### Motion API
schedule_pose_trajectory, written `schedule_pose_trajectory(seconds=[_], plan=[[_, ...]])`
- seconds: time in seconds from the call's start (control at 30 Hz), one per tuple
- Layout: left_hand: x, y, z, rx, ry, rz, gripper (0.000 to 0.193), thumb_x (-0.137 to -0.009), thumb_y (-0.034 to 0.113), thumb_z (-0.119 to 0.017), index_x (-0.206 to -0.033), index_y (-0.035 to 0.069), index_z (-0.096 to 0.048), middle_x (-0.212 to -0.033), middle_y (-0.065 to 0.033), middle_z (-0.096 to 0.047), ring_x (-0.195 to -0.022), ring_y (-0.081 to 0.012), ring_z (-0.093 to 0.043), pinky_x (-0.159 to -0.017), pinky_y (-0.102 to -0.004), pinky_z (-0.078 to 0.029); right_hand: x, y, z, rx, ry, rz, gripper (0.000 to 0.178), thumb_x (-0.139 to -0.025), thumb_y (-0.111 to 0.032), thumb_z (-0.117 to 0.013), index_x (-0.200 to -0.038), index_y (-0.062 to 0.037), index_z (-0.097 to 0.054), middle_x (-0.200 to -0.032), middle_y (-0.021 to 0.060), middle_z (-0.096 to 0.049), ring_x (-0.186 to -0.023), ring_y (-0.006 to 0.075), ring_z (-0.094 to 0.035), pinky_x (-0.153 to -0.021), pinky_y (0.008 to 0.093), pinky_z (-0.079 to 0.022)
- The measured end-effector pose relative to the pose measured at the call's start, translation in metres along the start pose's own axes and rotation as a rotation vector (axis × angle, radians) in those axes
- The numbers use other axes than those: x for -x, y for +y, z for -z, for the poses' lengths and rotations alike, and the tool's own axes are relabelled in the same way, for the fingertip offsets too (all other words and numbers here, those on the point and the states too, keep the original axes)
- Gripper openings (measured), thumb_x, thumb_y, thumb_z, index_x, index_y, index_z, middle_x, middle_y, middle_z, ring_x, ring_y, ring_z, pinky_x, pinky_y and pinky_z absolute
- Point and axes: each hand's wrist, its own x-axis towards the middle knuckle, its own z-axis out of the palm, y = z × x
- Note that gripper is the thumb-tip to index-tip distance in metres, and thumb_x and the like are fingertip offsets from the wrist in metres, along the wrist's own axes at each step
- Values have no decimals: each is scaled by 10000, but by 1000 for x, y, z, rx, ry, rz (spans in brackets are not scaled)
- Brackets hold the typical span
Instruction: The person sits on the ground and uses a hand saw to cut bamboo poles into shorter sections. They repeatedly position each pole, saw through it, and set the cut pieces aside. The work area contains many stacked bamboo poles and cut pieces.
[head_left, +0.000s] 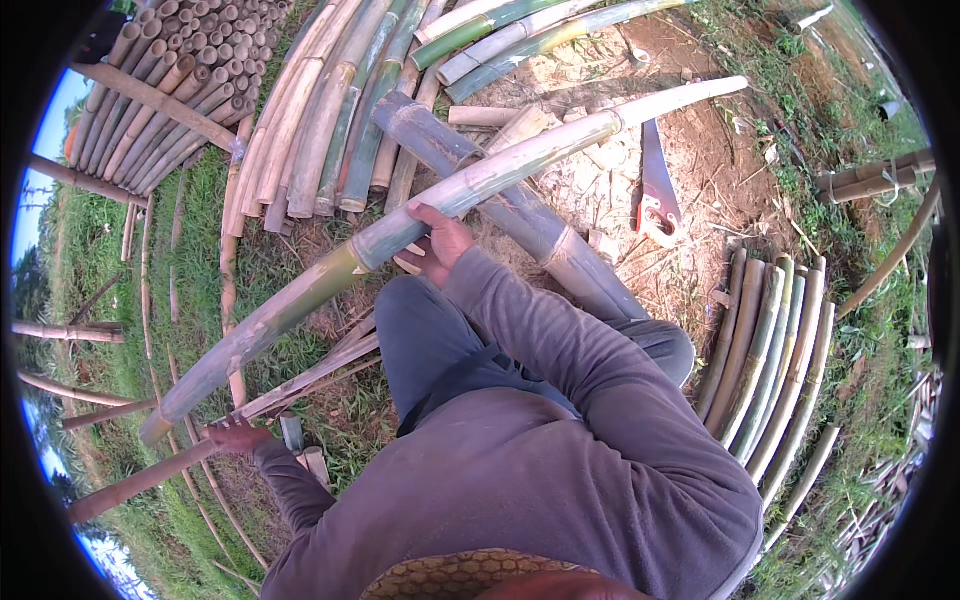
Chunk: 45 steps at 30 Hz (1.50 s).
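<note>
A long green-grey bamboo pole (300, 290) runs diagonally from lower left to upper right across my lap. My right hand (435, 243) is shut on it near its middle, fingers wrapped under the pole. It crosses over a thicker dark bamboo section (540, 235) lying on the bare earth. My left hand (236, 436) reaches out low on the left, just below the pole's lower end, and looks closed on a thin brown bamboo slat (130, 487) that slants along the grass. I am in a grey long-sleeved top and dark trousers.
A hand saw with an orange handle (655, 195) lies on the dirt to the right. Cut bamboo lies in a row (770, 350) at my right and in a heap (320, 130) ahead. Stacked pole ends (180, 70) fill the upper left. Grass surrounds everything.
</note>
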Motion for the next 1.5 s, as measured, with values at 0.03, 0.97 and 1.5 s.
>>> schedule_pose_trajectory(seconds=[0.03,0.97,1.5], plan=[[87,-3,-38,-28,-203,65,918,-1073,674,-471,-1667,21,-219,-1671,-272,-350,-1416,-414,-525,-1188,-604,-410,6,12,-11,29,-9,-39,630,-949,-315,-804,-1457,-135,-479,-1415,133,-549,-1357,342,-539,-1134,617,-439],[48,-85,-133,159,-173,768,1201,-835,863,-597,-1742,233,-125,-1790,-190,-112,-1641,-416,-146,-1273,-675,-57,-40,-220,189,2586,594,711,754,-839,-319,-860,-1529,-314,-554,-1624,7,-507,-1587,312,-335,-1262,694,-173],[126,-130,-216,354,-185,818,675,-1040,506,-648,-1562,126,-449,-1481,-209,-581,-1344,-357,-571,-1161,-520,-428,1,-201,149,2657,186,1034,715,-833,-336,-863,-1479,-224,-578,-1336,27,-649,-1293,299,-578,-1159,625,-326]])
